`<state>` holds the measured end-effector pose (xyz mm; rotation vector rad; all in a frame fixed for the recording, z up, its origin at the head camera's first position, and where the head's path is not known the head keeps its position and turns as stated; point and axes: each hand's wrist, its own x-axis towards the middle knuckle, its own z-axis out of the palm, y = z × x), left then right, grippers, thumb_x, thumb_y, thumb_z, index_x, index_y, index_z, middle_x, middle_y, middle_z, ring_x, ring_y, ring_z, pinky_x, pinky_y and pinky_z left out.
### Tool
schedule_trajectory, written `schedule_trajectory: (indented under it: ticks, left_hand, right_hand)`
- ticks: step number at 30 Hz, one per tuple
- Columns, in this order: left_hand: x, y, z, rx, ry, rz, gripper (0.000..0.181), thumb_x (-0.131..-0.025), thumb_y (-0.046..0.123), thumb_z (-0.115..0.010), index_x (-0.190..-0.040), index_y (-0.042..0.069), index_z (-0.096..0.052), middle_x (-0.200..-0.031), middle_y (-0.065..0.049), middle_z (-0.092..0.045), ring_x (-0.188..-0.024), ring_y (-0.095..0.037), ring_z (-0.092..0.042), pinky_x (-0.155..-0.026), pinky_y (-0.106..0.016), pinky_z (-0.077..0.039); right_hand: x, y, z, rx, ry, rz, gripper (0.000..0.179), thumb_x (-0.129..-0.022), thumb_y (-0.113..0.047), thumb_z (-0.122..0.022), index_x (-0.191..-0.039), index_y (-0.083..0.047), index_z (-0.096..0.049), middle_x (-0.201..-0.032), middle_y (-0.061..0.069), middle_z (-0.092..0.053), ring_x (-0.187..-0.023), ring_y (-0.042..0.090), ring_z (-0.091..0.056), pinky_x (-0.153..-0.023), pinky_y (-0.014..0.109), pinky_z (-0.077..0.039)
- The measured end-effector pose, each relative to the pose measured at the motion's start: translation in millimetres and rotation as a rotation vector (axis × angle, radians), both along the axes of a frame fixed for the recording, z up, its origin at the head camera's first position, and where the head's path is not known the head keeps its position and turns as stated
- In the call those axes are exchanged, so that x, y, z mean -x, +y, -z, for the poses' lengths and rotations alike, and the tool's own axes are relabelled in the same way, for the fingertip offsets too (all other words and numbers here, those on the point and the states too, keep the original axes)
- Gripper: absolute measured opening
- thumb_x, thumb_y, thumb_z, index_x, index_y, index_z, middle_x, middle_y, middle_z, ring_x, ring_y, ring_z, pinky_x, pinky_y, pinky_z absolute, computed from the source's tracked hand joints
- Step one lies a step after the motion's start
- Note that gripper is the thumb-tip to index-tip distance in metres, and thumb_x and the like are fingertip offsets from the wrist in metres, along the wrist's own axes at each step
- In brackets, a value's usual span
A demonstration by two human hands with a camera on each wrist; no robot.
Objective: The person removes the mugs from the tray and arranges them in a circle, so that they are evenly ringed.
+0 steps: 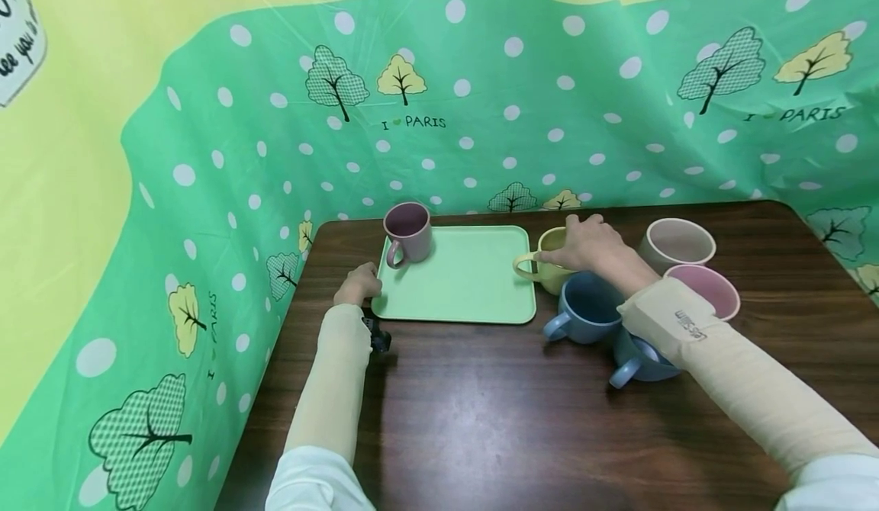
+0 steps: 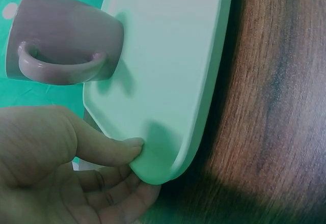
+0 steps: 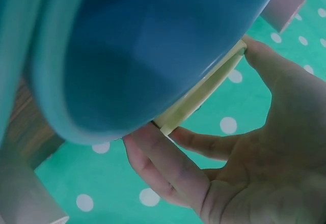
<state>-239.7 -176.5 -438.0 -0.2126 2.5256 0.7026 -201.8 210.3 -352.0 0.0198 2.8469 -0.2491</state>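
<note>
My left hand (image 1: 359,285) pinches the near left corner of a light green tray (image 1: 460,286). In the left wrist view the thumb lies on top of the tray's edge, with the fingers below. A mauve mug (image 1: 415,240) stands upright on the tray's far left corner, handle toward me. My right hand (image 1: 592,250) grips a yellow mug (image 1: 549,280) across its rim, thumb on one side and fingers on the other. This mug overlaps the tray's right edge, its handle pointing left. In the right wrist view a blue mug (image 3: 168,46) hides most of it.
Close in front of the yellow mug stands a blue mug (image 1: 584,316). Under the right forearm is another blue mug (image 1: 645,362), partly covered. A pink mug (image 1: 710,290) and a pale greyish mug (image 1: 676,244) stand behind that arm on the dark wooden table (image 1: 481,419). A green dotted cloth (image 1: 494,130) hangs behind.
</note>
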Motion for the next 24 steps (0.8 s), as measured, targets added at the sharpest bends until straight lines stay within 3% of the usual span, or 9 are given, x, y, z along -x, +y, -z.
schedule_trajectory:
  ticks: [4,9,16,20,24]
  left_hand:
    - [1.3,-0.4,0.7,0.008,-0.001,-0.006,0.012,-0.095,0.009,-0.038,-0.104,0.008,-0.045,-0.083,-0.011,-0.044,-0.060,-0.021,-0.042,-0.052,-0.031,-0.039]
    - [1.7,-1.0,1.9,0.001,0.000,-0.006,0.008,-0.095,0.009,-0.037,-0.100,0.008,-0.043,-0.079,-0.010,-0.042,-0.055,-0.019,-0.039,-0.051,-0.031,-0.037]
    - [1.2,0.1,-0.1,0.010,-0.009,0.009,0.017,-0.096,0.010,-0.037,-0.110,0.007,-0.046,-0.090,-0.013,-0.048,-0.057,-0.019,-0.040,-0.051,-0.031,-0.038]
    - [0.8,0.5,-1.9,0.023,-0.015,0.016,0.023,-0.096,0.010,-0.037,-0.117,0.007,-0.047,-0.102,-0.016,-0.050,-0.058,-0.020,-0.039,-0.053,-0.032,-0.036]
    - [1.1,0.1,-3.7,0.029,-0.019,0.013,0.023,-0.096,0.010,-0.037,-0.116,0.007,-0.047,-0.102,-0.016,-0.049,-0.060,-0.021,-0.039,-0.054,-0.032,-0.035]
  right_hand:
    - [0.3,-2.1,-0.1,-0.001,-0.013,0.016,0.104,-0.079,-0.070,-0.057,-0.135,0.013,-0.029,-0.116,0.043,-0.038,-0.107,0.055,-0.047,-0.087,0.061,-0.043]
    - [0.6,-3.1,-5.3,-0.020,-0.057,0.010,0.104,-0.080,-0.073,-0.053,-0.136,0.012,-0.030,-0.119,0.041,-0.040,-0.110,0.053,-0.047,-0.086,0.060,-0.043]
    - [8.0,-1.2,-23.4,-0.051,-0.106,-0.005,0.108,-0.079,-0.086,-0.021,-0.138,0.002,-0.042,-0.127,0.032,-0.049,-0.113,0.051,-0.049,-0.082,0.057,-0.041]
    - [14.0,-8.2,-30.0,0.011,-0.037,-0.017,0.095,-0.086,-0.077,-0.029,-0.139,0.001,-0.041,-0.131,0.032,-0.043,-0.117,0.054,-0.044,-0.086,0.061,-0.039]
    - [22.1,-21.5,-33.5,0.068,0.053,-0.076,0.072,-0.093,-0.061,-0.043,-0.131,0.000,-0.048,-0.127,0.027,-0.049,-0.114,0.049,-0.048,-0.084,0.061,-0.043]
